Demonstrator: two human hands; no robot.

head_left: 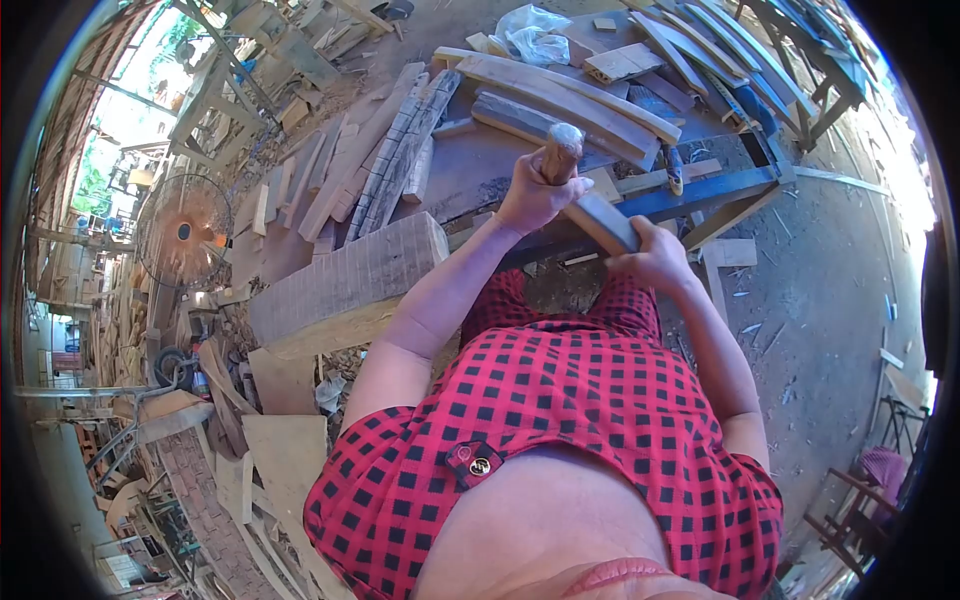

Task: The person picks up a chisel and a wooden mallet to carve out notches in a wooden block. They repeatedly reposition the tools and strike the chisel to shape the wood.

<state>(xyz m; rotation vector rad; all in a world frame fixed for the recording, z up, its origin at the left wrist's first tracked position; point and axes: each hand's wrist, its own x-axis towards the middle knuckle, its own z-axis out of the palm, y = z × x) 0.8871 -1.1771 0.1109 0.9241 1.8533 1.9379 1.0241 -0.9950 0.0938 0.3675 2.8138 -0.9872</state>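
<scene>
My left hand [540, 198] is closed around a thick wooden handle [564, 158], whose rounded, pale, worn end points up toward me. My right hand [655, 260] grips the near end of a squared wooden piece [603, 222], its thumb laid along the top. The far end of this piece reaches to the fingers of my left hand. Whether the handle and the piece are joined, I cannot tell. Both hands are in front of my lap, over the near edge of a low work surface [690, 196].
Long boards [560, 95] lie stacked ahead, with a clear plastic bag [533, 35] behind them. A big squared beam [350, 280] is at my left, near a round fan [186, 231]. Chips litter the floor [780, 330] on the right, toward a chair [855, 510].
</scene>
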